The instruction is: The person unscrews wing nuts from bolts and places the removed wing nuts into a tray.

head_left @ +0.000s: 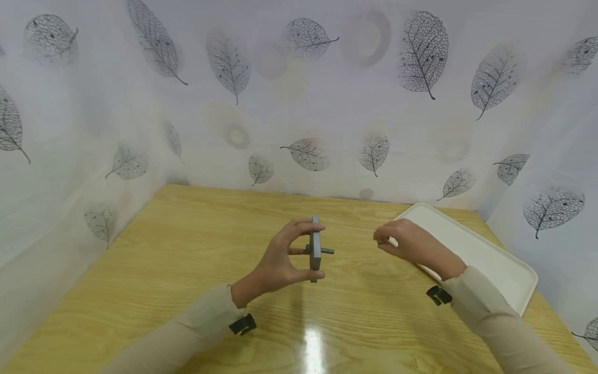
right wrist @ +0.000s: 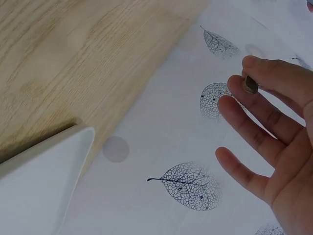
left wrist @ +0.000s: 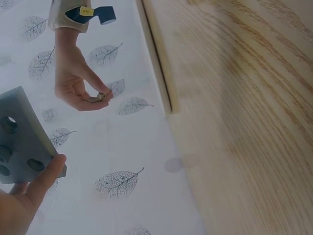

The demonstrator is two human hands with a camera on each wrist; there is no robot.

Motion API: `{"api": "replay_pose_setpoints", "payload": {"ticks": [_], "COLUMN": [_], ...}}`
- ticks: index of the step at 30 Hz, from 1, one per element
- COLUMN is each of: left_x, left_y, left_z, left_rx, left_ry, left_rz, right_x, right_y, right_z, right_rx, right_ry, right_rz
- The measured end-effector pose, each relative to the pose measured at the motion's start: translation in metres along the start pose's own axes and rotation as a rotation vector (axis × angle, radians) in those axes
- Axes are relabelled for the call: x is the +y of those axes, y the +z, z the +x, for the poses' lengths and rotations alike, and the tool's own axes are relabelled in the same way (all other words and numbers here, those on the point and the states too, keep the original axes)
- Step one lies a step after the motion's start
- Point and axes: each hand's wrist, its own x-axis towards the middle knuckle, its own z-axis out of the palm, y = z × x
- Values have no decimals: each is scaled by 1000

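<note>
My left hand (head_left: 279, 258) holds a grey rectangular block (head_left: 316, 248) on edge above the table, thumb at its lower end and fingers at the upper end. A grey bolt (head_left: 328, 251) passes through the block, its shank pointing right. Several round holes show in the face of the block (left wrist: 28, 139) in the left wrist view. To the right, apart from the block, my right hand (head_left: 416, 245) pinches a small brass-coloured nut-like piece (right wrist: 250, 85) between thumb and fingertips. In the right wrist view its other fingers are spread apart.
A white rectangular tray (head_left: 472, 249) lies on the right of the wood-grain table (head_left: 210, 239), beneath and beyond my right forearm. A pale curtain (head_left: 322, 109) with leaf prints hangs behind the table and along both sides.
</note>
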Motion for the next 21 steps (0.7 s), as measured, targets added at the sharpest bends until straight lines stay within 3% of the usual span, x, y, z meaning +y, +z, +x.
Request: {"api": "replay_pose_setpoints", "payload": {"ticks": [11,21], "left_x": [0,-1], "left_y": [0,-2], "left_z": [-1,-2], "left_rx": [1,-3], "left_ry": [4,0], "left_rz": [0,-5], "right_x": [25,63], "right_y": [1,-3], "right_z": [-13,-32], "right_rx": [-40,-189], "right_ry": [71,206], "right_rz": [-35,-45]}}
